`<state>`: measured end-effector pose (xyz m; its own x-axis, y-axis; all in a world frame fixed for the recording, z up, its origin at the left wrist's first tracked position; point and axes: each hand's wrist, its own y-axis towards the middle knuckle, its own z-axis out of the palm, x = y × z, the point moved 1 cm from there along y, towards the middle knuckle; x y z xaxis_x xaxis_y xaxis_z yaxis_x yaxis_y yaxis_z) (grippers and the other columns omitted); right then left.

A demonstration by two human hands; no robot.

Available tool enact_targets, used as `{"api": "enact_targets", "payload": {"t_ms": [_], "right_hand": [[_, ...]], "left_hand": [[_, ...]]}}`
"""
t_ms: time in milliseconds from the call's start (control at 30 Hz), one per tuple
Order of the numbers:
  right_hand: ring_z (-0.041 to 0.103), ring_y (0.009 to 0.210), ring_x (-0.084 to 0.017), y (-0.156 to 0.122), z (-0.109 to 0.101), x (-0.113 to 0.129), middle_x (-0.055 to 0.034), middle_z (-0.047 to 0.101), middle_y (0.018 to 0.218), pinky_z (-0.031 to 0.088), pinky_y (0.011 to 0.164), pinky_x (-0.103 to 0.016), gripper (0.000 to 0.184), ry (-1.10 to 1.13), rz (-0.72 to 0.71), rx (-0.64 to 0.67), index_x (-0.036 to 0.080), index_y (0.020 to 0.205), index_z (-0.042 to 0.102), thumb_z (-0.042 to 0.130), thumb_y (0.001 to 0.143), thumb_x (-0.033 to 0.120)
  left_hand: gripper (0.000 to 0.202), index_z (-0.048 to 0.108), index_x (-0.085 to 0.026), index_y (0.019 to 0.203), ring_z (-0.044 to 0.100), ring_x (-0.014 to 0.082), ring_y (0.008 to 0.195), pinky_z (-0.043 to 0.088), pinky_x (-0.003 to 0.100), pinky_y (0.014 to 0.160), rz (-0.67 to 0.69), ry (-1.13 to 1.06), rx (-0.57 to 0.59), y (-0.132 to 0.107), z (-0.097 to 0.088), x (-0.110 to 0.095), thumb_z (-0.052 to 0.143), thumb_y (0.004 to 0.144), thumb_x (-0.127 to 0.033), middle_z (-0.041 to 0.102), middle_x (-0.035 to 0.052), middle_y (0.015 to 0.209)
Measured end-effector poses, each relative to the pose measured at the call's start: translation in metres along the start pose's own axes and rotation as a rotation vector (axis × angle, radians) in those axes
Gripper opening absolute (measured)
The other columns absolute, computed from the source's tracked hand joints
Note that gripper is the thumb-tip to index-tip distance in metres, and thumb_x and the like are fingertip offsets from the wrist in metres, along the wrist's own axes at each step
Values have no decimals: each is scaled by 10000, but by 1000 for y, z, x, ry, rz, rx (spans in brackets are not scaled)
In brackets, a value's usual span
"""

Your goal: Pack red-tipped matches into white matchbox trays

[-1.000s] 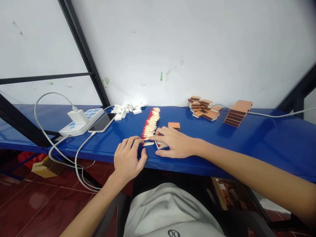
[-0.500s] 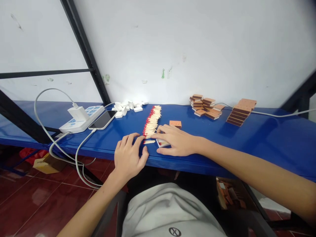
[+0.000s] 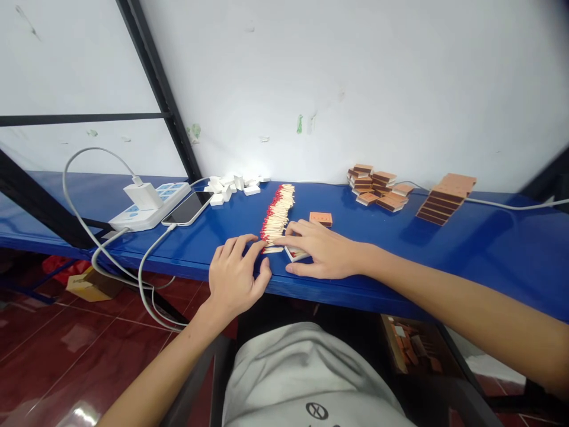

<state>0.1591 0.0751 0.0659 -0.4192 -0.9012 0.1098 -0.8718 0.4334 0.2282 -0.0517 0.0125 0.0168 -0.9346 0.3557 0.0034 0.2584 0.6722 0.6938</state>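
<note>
A long row of red-tipped matches [image 3: 279,214] lies on the blue table, heads to the left. At its near end, the index fingertip of my left hand [image 3: 236,271] touches the match heads; its thumb is held apart. My right hand [image 3: 323,249] rests over a small white matchbox tray [image 3: 296,254], its index fingertip at the plain ends of the nearest matches. A few matches show inside the tray, which is partly hidden by that hand. Neither hand has a match clearly gripped. Just behind the right hand lies an orange matchbox [image 3: 320,219].
Matchboxes lie in a loose pile [image 3: 377,188] and a neat leaning stack [image 3: 447,198] on the right. White trays [image 3: 235,187] are heaped by the wall. A phone [image 3: 189,208] and a power strip [image 3: 151,207] with cables sit left. Below is a carton of matchboxes [image 3: 411,344].
The view has shifted slightly. The nearest match, which lay a little apart from the row's near end, is now closer to it. Both hands keep nearly the same pose.
</note>
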Motion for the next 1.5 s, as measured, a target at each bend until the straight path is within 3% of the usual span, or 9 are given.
{"api": "enact_targets", "payload": {"t_ms": [567,867,1200,1500], "right_hand": [[528,921,-267,0,-2,-1,-139,572,1126,423,835,-428,492,-17,38,-6,178,1356,592,534,971,479],[539,932,-270,0,-1,-2,-134,579,1134,422,844,-433,464,2,30,-17,181,1338,600,547,967,454],[528,922,-268,0,-1,-1,-135,579,1127,416,838,-431,460,0,25,-27,181,1329,604,546,967,459],[539,936,-268,0,0,-2,-134,586,1149,419,835,-430,456,9,19,-26,181,1336,594,546,967,444]], "left_hand": [[243,730,-212,1035,621,259,983,445,397,782,26,-52,-95,-2,1,0,518,934,-275,714,64,1112],[229,712,-222,1030,616,259,1003,441,396,806,10,-54,-52,0,-1,0,511,939,-284,711,61,1123],[342,656,-193,1221,587,293,1081,449,420,837,5,1,11,-1,-1,0,479,959,-325,663,92,1220],[347,671,-216,1219,583,295,1094,456,426,841,5,14,57,1,-3,1,461,972,-341,655,96,1238]]}}
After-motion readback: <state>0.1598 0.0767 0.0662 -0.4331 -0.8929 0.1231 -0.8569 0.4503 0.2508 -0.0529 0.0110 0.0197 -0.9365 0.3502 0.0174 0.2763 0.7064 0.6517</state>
